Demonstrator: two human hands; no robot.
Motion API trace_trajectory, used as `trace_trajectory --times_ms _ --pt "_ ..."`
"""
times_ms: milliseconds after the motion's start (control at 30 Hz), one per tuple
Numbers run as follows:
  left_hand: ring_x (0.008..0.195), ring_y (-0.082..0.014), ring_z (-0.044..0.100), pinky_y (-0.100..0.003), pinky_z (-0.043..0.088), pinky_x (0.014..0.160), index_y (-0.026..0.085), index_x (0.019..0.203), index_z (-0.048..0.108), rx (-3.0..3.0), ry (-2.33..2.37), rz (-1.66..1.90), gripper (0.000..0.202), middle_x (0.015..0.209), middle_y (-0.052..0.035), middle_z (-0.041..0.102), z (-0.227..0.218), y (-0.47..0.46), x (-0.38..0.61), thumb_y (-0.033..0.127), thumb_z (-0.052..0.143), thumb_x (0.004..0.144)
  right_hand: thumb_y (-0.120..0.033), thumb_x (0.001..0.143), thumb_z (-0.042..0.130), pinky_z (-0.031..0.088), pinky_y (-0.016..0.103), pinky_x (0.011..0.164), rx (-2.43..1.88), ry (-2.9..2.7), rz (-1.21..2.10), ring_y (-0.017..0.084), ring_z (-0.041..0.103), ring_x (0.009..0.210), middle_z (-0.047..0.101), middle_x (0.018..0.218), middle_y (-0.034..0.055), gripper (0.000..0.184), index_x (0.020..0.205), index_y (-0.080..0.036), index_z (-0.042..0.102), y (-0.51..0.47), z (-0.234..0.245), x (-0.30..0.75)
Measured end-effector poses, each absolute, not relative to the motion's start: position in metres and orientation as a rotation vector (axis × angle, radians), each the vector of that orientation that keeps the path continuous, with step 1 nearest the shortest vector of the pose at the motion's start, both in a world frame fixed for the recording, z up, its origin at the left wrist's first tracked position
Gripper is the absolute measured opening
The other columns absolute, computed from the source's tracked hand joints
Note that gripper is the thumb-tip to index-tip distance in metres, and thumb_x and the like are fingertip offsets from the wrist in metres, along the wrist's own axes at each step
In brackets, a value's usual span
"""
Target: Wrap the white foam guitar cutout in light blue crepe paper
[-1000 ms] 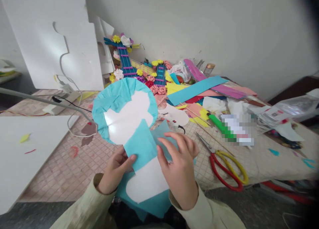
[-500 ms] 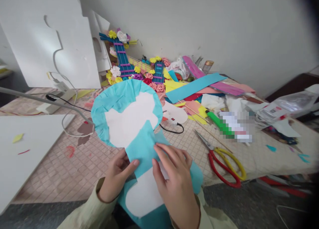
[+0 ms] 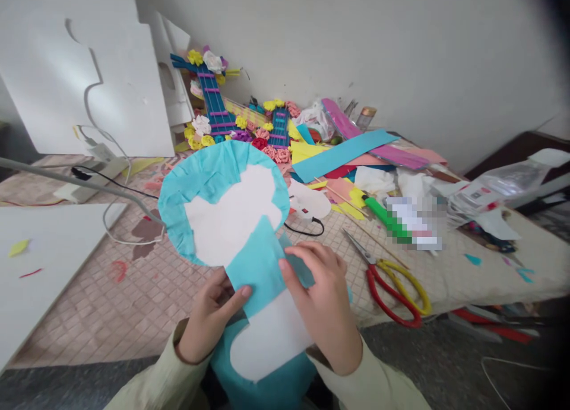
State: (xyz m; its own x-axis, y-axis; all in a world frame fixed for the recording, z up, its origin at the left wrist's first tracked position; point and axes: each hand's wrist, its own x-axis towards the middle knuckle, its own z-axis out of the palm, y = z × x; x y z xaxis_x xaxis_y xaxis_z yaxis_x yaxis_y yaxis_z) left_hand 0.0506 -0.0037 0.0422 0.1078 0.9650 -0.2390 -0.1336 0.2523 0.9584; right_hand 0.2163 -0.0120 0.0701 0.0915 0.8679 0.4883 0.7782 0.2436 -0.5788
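I hold a white foam shape whose rounded top and narrow neck are wrapped in turquoise paper, tilted up over the table. My left hand grips the neck from the left, thumb pressed on the turquoise strip. My right hand is curled over the right edge, fingers folding the loose turquoise paper onto the neck. The lower white part rests near my lap, with more turquoise paper under it.
Red-and-yellow scissors lie just right of my right hand. A green-handled tool, a white glue gun with cable, coloured paper sheets and paper-flower ladders crowd the back. White foam boards lean left; a power strip lies nearby.
The view has drifted slightly. My right fingers slid along the neck, pressing the turquoise flap down; the left thumb stays on the strip.
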Motion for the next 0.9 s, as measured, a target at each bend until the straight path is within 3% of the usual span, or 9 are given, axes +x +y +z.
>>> trace_trajectory --times_ms 200,400,533,767,900 --pt "0.052 -0.0103 0.054 -0.019 0.042 0.046 0.015 0.077 0.061 0.946 1.103 1.051 0.024 0.059 0.0007 0.061 0.034 -0.002 0.047 0.030 0.073 0.063 -0.024 0.080 0.058 0.032 0.036 0.081 -1.539 -1.678 0.143 0.018 0.056 0.085 0.062 0.082 0.0003 0.005 0.076 -0.021 0.060 -0.005 0.068 0.215" --pt "0.078 -0.0224 0.064 -0.033 0.050 0.070 0.016 0.085 0.062 0.730 0.975 1.035 0.027 0.082 -0.0063 0.070 0.033 -0.002 0.050 0.023 0.074 0.061 -0.021 0.079 0.058 0.032 0.038 0.081 -1.581 -1.664 0.164 0.018 0.056 0.081 0.062 0.079 0.0002 0.007 0.073 -0.020 0.060 -0.002 0.065 0.214" --pt "0.088 -0.0277 0.064 -0.039 0.050 0.078 0.015 0.091 0.063 0.630 0.947 1.007 0.032 0.091 -0.0093 0.071 0.043 -0.004 0.056 0.020 0.072 0.061 -0.020 0.078 0.058 0.037 0.037 0.080 -1.557 -1.688 0.197 0.018 0.056 0.081 0.062 0.079 0.0014 0.004 0.074 -0.020 0.060 -0.001 0.060 0.214" --pt "0.069 -0.0227 0.067 -0.030 0.052 0.061 0.013 0.074 0.064 0.664 0.995 0.966 0.022 0.069 -0.0054 0.071 0.033 0.001 0.051 0.023 0.075 0.057 -0.020 0.082 0.052 0.046 0.035 0.076 -1.487 -1.601 0.238 0.018 0.057 0.084 0.063 0.084 0.0042 0.010 0.083 -0.019 0.061 -0.010 0.071 0.232" --pt "0.067 -0.0236 0.067 -0.030 0.052 0.057 0.013 0.075 0.066 0.680 0.992 0.954 0.023 0.069 -0.0062 0.071 0.028 0.004 0.051 0.023 0.075 0.057 -0.020 0.084 0.049 0.045 0.036 0.076 -1.492 -1.671 0.109 0.019 0.057 0.085 0.062 0.087 0.0048 0.015 0.089 -0.020 0.063 -0.027 0.078 0.235"
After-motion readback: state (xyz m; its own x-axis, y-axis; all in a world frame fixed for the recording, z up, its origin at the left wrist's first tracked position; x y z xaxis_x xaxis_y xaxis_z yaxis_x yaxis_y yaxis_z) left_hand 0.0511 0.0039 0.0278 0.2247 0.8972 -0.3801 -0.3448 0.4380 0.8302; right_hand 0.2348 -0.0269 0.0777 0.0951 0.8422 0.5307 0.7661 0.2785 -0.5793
